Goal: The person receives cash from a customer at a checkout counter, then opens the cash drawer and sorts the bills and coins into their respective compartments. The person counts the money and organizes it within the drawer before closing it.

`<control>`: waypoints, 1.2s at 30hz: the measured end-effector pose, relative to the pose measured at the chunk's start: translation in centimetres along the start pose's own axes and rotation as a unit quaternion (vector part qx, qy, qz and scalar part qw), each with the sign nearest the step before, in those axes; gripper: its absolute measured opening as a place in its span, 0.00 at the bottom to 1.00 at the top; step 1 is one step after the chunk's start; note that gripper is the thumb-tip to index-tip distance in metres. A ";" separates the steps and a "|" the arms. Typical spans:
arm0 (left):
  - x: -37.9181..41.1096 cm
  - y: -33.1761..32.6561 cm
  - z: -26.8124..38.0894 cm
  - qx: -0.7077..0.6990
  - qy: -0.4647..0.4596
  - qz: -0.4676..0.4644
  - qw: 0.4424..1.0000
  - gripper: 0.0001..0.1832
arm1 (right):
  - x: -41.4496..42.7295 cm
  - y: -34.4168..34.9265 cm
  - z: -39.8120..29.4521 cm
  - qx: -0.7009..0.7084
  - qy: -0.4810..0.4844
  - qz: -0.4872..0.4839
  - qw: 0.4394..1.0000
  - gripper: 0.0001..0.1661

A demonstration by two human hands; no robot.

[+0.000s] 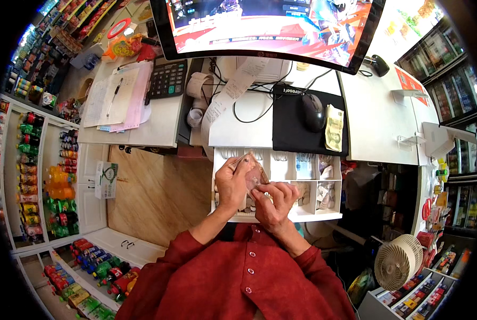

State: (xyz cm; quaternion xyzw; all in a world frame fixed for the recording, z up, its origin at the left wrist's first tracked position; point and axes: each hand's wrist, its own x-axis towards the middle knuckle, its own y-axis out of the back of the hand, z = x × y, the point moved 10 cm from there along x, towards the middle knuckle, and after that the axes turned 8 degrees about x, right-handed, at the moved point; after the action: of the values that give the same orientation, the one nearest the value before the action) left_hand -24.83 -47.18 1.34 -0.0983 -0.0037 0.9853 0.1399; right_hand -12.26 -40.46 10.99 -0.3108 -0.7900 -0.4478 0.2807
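Observation:
Both my hands are over an open white cash drawer (322, 217). My left hand (229, 187) grips some banknotes (256, 173), with the thumb along their upper part. The fingertips of my right hand (275, 205) pinch the lower end of the same notes, which look bent. How many notes there are cannot be made out. Beneath my hands, the drawer is divided into compartments. Coins (302, 192) lie in one of the front ones, and bluish notes (305, 166) in one behind. My hands and the notes hide part of the drawer.
On the white desk, a black mouse pad (288, 128) carries a mouse (313, 112) and a greenish-yellow banknote (334, 128). A monitor (262, 54), loose cables and receipt paper (238, 84) stand beyond. A calculator (167, 79) and papers lie left; a fan (394, 264) is at right.

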 end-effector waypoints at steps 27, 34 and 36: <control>-1.2 0.5 -1.1 -0.107 0.068 0.005 0.992 0.07 | -7.4 -6.4 7.7 0.520 -0.600 0.136 0.593 0.12; -3.7 -0.4 -2.6 -0.107 0.184 -0.118 0.970 0.11 | -8.6 -3.3 9.5 0.371 -0.555 0.068 0.741 0.20; -4.2 -0.5 -2.7 -0.072 0.183 -0.148 0.969 0.12 | -7.8 -2.3 9.5 0.335 -0.503 0.073 0.793 0.20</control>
State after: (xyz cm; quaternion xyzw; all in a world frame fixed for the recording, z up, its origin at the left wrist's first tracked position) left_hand -20.16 -47.92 -0.52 -0.2850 -0.0639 0.9161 0.2748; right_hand -10.48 -34.93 -0.06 -0.4353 -0.8953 0.0867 -0.0376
